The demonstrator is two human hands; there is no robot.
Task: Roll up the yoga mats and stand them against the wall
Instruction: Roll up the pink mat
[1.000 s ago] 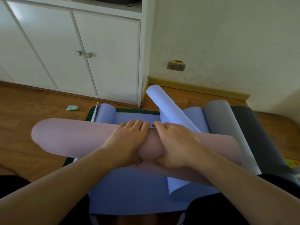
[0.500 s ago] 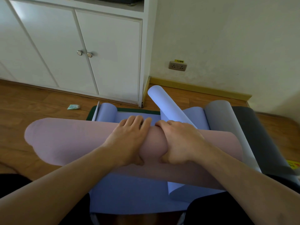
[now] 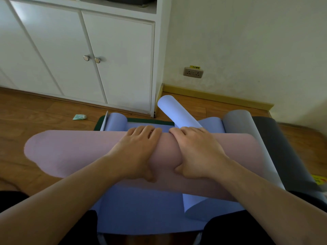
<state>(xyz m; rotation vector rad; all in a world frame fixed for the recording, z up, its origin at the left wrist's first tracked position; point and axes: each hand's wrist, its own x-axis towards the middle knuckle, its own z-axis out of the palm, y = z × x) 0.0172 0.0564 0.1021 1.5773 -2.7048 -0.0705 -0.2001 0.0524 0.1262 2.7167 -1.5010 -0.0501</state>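
A thick pink rolled yoga mat (image 3: 74, 152) lies crosswise in front of me on a flat lavender-blue mat (image 3: 141, 209). My left hand (image 3: 136, 152) and my right hand (image 3: 198, 152) press down side by side on the middle of the pink roll, fingers curled over its far side, thumbs on its near side. Behind the roll a pale blue mat (image 3: 175, 112) curls up in a tube. A grey mat (image 3: 238, 124) and a dark charcoal mat (image 3: 279, 152) lie at the right, their far ends curled.
White cabinet doors (image 3: 113, 64) stand at the back left. The cream wall (image 3: 247, 41) with a socket (image 3: 193, 73) and a yellow baseboard is behind the mats. A small green packet (image 3: 79, 117) lies on the wooden floor. A dark green mat edge (image 3: 150, 119) shows underneath.
The pink roll has shifted slightly left under my hands and its left end has moved further out. My hands keep the same grip on its middle.
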